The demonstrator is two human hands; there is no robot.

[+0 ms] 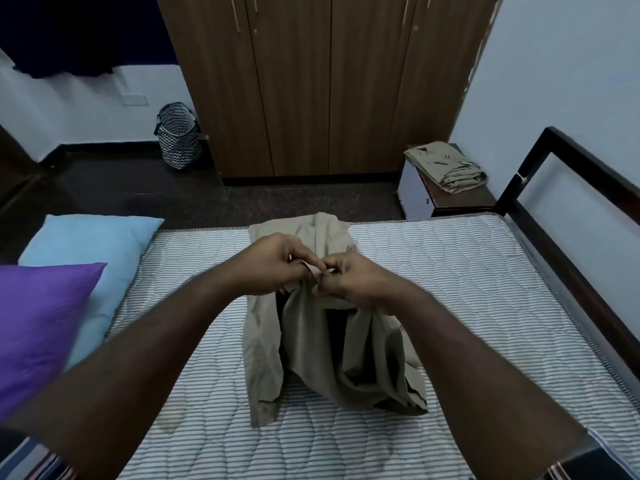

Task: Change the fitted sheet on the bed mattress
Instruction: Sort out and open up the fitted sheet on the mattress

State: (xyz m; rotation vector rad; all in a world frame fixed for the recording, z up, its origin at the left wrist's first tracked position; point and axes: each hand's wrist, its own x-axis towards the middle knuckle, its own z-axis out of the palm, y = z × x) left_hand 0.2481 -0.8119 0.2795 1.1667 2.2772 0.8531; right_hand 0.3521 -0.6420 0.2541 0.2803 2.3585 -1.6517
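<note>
A beige fitted sheet (332,344) hangs in folds above the bare striped mattress (467,292), its lower part resting on the quilted surface. My left hand (273,265) and my right hand (353,278) meet at the top of the bunched cloth, and each pinches its edge between thumb and fingers. A second folded beige sheet (446,166) lies on a small bedside cabinet (450,199) beyond the far right corner of the bed.
A purple pillow (38,323) and a light blue pillow (90,258) lie at the left of the mattress. A dark bed frame (588,216) runs along the right. A wooden wardrobe (311,84) and a zigzag laundry basket (178,135) stand across the floor.
</note>
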